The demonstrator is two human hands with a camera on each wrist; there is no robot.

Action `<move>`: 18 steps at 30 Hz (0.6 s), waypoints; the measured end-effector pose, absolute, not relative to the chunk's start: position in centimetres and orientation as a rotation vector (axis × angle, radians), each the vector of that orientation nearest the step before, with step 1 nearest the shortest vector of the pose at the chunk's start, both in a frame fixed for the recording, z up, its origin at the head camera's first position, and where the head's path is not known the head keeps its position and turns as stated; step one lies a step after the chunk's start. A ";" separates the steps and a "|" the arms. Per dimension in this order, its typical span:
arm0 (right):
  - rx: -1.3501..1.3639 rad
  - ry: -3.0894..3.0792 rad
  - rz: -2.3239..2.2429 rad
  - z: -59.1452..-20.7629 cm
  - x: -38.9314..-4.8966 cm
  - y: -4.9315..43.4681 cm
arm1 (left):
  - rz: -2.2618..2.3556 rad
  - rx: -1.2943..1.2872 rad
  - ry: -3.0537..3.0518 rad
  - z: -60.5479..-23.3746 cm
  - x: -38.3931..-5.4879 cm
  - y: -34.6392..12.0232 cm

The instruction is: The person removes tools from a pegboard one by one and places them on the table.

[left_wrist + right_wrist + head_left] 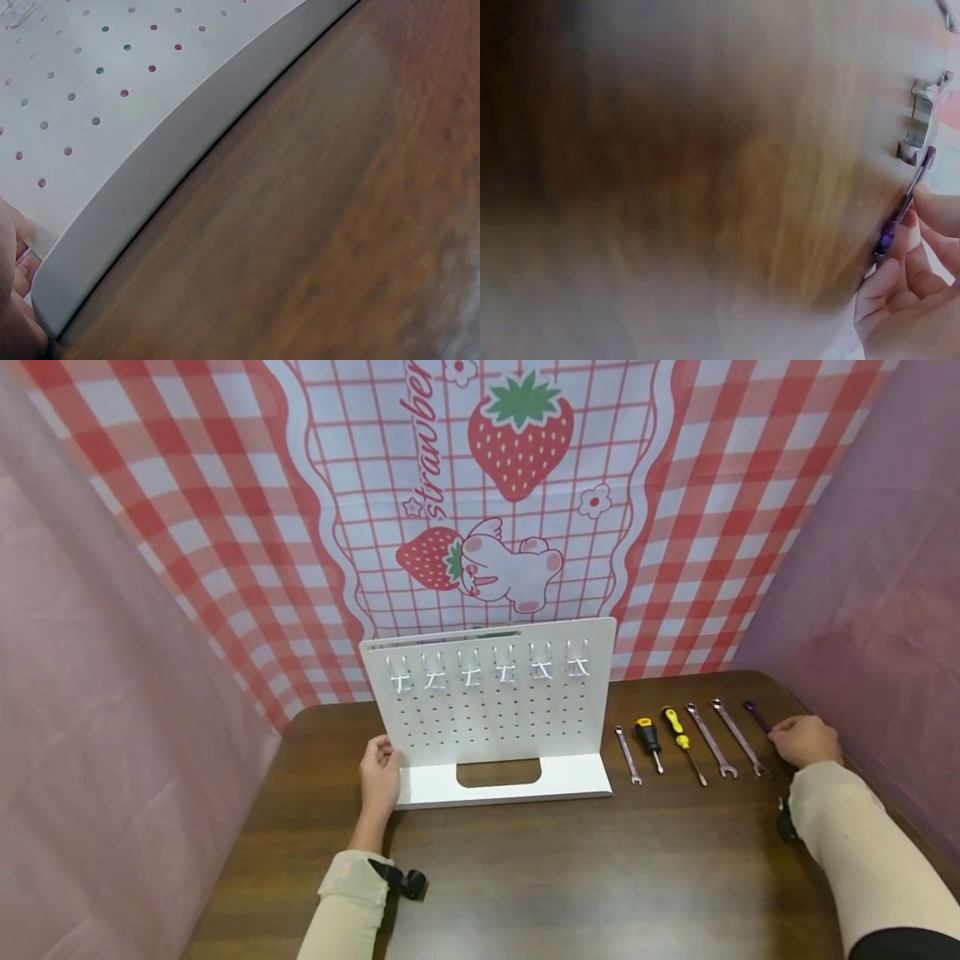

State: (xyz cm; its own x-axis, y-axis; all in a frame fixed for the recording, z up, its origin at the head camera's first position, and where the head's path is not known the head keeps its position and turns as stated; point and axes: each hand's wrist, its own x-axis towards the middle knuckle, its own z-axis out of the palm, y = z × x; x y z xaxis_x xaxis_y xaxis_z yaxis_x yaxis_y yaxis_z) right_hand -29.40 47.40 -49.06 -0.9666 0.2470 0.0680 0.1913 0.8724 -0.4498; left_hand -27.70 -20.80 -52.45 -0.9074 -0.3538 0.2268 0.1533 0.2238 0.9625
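Observation:
A white pegboard stand [495,718] stands upright on the wooden table, with a row of clear hooks [506,664] along its top. My left hand [381,777] grips its lower left edge; in the left wrist view only part of that hand [15,285] shows at the board's corner. At the far right, my right hand [806,741] pinches a slim purple tool [757,717] near the tabletop. The right wrist view shows the purple tool [886,238] between thumb and fingers; its exact kind is unclear.
Left of the purple tool lie two long wrenches [738,737] [711,739], a yellow-and-black screwdriver [677,729], a stubby screwdriver [647,737] and a small wrench [628,756]. The table [585,877] meets a checked strawberry cloth [697,543] behind and pink drapes at the sides.

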 end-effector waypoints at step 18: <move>-0.197 -3.041 0.562 -48.7 -28.4 46.7 | -1.619 0.198 -2.036 -52.6 -26.0 -21.2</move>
